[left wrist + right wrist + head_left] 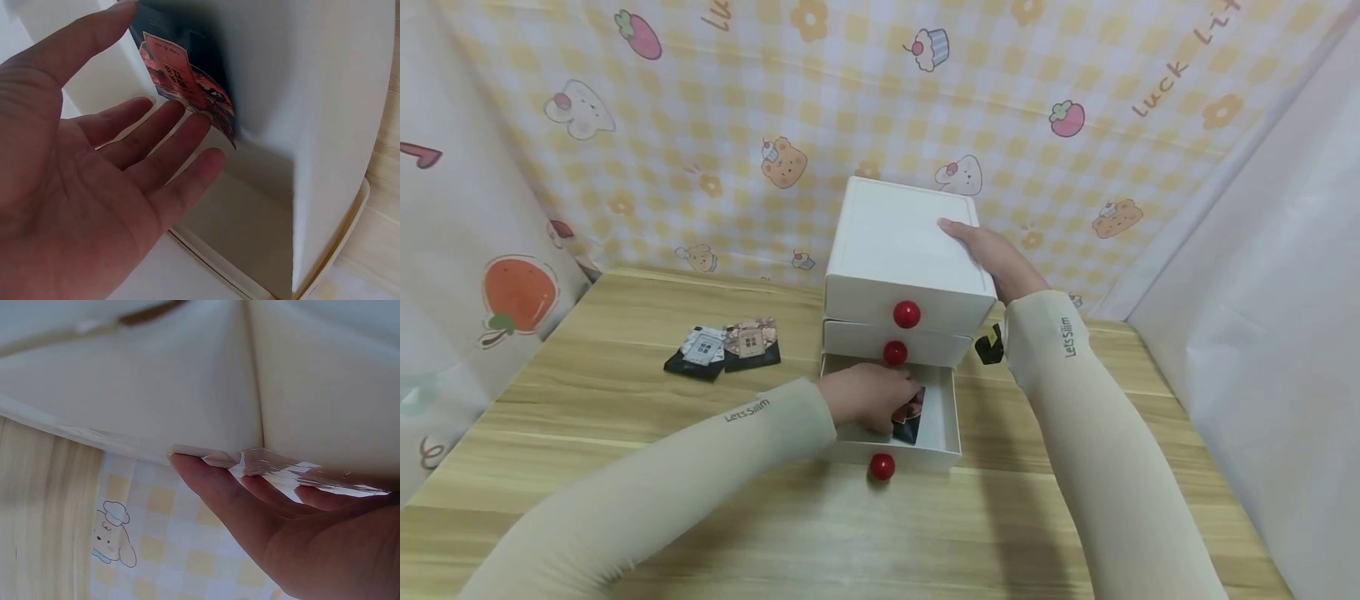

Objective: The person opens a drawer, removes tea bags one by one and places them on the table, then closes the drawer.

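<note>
A white desktop drawer unit [906,237] with red round knobs stands on the table, its bottom drawer [946,417] pulled out. Inside that drawer lies a flat black packet [908,429] with a red printed label, partly covered by my left hand [867,396] in the head view. From the left wrist, the left hand [106,175] shows loosely extended fingers beside the packet [187,69], the thumb by its edge; any contact is unclear. My right hand [1000,260] rests against the unit, thumb on top. Its fingers [219,490] lie fairly straight along the unit's surface.
Left of the unit, a packet with a pale label [703,346] and one with a brownish label [751,343] lie side by side on the wooden table [625,400]. A patterned yellow-check curtain [700,108] hangs behind. A small black-and-yellow item [989,345] shows by the right wrist.
</note>
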Tool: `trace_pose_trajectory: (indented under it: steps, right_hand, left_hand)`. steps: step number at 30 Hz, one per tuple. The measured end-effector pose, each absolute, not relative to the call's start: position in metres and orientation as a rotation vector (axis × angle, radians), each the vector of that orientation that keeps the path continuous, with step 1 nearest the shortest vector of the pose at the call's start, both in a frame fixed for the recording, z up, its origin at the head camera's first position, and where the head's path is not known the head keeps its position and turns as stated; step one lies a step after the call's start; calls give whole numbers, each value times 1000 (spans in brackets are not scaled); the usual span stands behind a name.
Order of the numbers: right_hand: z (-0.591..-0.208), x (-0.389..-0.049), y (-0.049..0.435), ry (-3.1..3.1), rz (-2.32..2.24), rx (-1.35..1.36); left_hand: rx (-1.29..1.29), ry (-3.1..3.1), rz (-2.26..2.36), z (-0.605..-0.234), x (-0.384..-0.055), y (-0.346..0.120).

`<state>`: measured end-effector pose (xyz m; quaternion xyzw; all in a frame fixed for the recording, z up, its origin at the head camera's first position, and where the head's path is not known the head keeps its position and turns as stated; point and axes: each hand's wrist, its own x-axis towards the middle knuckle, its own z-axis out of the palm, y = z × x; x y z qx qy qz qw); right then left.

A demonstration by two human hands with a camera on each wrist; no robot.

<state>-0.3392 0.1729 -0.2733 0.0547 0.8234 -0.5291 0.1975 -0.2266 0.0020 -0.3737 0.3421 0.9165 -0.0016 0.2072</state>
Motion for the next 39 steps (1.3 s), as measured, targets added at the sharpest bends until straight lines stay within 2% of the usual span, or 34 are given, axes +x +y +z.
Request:
trace_pose_trajectory:
  steps: [16, 28, 39]
  right_hand:
    - [-273, -339, 175, 2312, -1468, 206]
    - [-274, -339, 174, 2319, -1457, 177]
    - [-273, -339, 171, 2318, -1433, 185]
  left_hand:
    - [939, 2610, -25, -387, -226, 3]
    - [908, 2593, 145, -389, -224, 0]
    - [1228, 2651, -147, -396, -219, -2]
